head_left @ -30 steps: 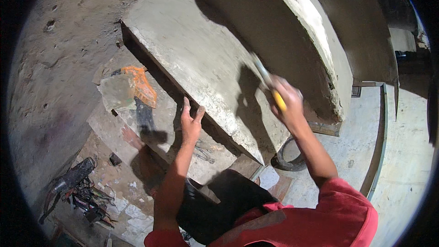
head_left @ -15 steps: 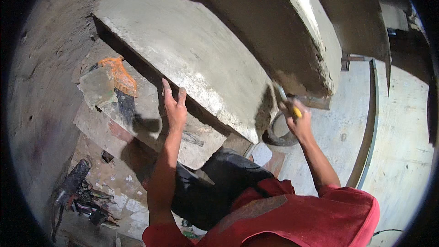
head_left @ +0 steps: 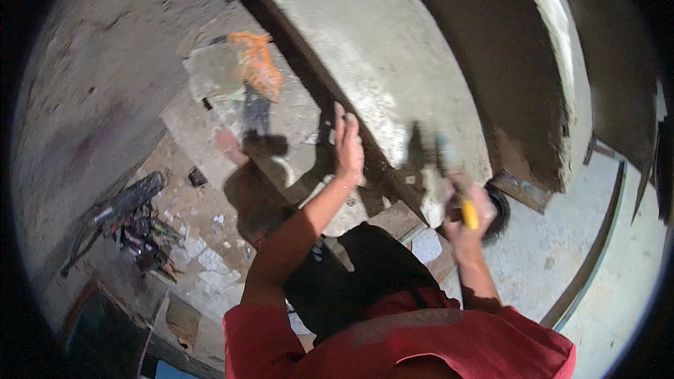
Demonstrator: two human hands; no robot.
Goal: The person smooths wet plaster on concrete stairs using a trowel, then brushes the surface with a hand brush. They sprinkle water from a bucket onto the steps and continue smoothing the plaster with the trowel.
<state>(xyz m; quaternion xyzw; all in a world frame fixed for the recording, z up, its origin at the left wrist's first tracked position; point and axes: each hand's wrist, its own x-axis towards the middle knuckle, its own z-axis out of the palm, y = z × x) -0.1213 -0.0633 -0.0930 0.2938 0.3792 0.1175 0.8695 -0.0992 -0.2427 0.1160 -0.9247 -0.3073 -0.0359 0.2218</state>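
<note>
A big grey concrete slab [head_left: 393, 49] slants across the upper middle. My left hand [head_left: 347, 146] lies flat against its lower edge, fingers stretched upward. My right hand [head_left: 469, 209] is closed around a yellow-handled tool [head_left: 453, 182], whose blurred metal head sits at the slab's lower corner. A pale chunk of plaster [head_left: 430, 200] hangs at that corner, just left of my right hand. Both forearms rise from my red sleeves at the bottom.
An orange cloth [head_left: 256, 63] lies on a flat stone block [head_left: 232, 98] to the left. A pile of dark tools [head_left: 133, 228] sits on the rubble floor at the lower left. A dark round ring [head_left: 500, 214] rests on the pale floor to the right.
My right hand has swung the tool down from the slab's face to its lower corner. My left hand has stayed on the slab's edge, and the view has shifted right.
</note>
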